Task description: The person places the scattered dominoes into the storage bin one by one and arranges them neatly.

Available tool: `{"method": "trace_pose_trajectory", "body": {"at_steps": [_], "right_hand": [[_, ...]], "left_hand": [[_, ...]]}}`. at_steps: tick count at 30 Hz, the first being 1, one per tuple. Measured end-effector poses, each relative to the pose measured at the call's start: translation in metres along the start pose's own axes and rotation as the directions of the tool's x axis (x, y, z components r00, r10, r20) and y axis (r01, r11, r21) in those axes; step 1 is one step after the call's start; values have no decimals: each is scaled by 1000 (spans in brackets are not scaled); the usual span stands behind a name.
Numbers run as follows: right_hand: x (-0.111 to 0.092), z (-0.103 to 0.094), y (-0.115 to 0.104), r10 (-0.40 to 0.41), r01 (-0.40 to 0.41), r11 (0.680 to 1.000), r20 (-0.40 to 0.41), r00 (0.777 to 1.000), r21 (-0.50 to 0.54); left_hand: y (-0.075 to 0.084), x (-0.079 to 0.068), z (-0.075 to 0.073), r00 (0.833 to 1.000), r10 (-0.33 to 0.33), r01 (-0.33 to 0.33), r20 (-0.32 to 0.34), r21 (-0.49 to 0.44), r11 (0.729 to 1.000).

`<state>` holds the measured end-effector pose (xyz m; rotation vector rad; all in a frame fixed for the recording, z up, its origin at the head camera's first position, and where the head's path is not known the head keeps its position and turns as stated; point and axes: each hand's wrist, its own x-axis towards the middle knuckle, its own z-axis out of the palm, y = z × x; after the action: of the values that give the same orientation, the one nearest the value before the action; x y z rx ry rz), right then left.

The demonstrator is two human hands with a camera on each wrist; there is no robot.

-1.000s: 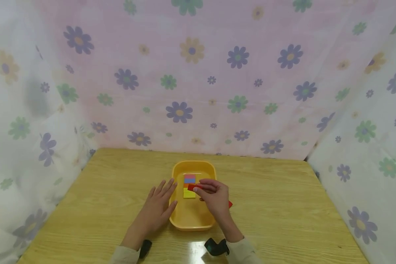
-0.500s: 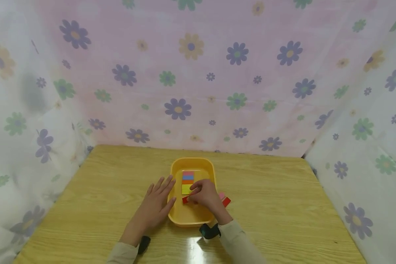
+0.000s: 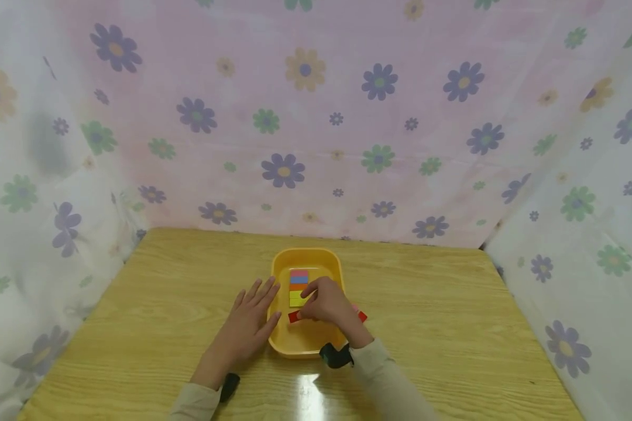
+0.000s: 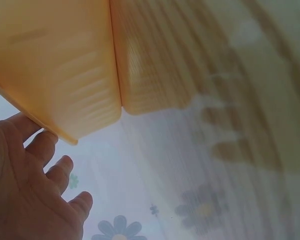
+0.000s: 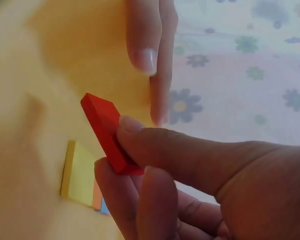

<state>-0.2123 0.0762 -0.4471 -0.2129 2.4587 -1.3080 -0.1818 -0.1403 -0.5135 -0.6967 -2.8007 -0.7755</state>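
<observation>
My right hand point(image 3: 330, 305) pinches a small red rectangular block point(image 5: 106, 131) between thumb and fingers. In the head view the block is low inside the yellow plastic tub point(image 3: 305, 355), just on the near side of a row of blocks. That row runs from yellow blocks point(image 3: 295, 299) through an orange one point(image 3: 297, 287) and a blue one point(image 3: 298, 280) to a pink one point(image 3: 299, 273). Fingers spread, my left hand point(image 3: 244, 323) rests against the tub's left side, its fingertips at the rim point(image 4: 50, 131) in the left wrist view.
Right of the tub, partly behind my right wrist, another red block point(image 3: 363, 316) and a pink block point(image 3: 355, 307) lie on the wooden table point(image 3: 432, 327). Flower-patterned cloth point(image 3: 337, 134) encloses the table at the back and both sides.
My right hand has brought the red block down from over the yellow blocks to the near side of the row. My left hand keeps its place at the tub, while the head view has shifted slightly.
</observation>
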Motion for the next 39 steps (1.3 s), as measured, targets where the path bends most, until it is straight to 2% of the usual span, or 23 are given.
{"method": "trace_pose_trajectory", "body": {"at_steps": [4, 9, 13, 18, 24, 33, 39], "right_hand": [[8, -1, -2, 49, -50, 999, -22, 999, -19], [22, 5, 7, 79, -83, 989, -35, 996, -120], [31, 8, 14, 100, -107, 970, -44, 994, -217], [35, 7, 14, 133, -144, 947, -58, 989, -286], [37, 8, 16, 165, -177, 942, -66, 984, -286], [38, 8, 19, 151, -169, 941, -85, 985, -294], [40, 8, 19, 153, -173, 954, -98, 983, -245]], "left_hand": [[1, 1, -1, 1000, -2, 2, -7, 8, 1000], [1, 1, 0, 1000, -1, 1, -4, 11, 1000], [0, 0, 1, 1000, -1, 1, 8, 3, 1000], [0, 1, 1, 1000, -1, 1, 6, 9, 1000], [0, 0, 1, 1000, -6, 6, 12, 10, 1000], [-1, 0, 3, 1000, 1, -1, 3, 4, 1000], [-1, 0, 2, 1000, 7, -7, -4, 8, 1000]]}}
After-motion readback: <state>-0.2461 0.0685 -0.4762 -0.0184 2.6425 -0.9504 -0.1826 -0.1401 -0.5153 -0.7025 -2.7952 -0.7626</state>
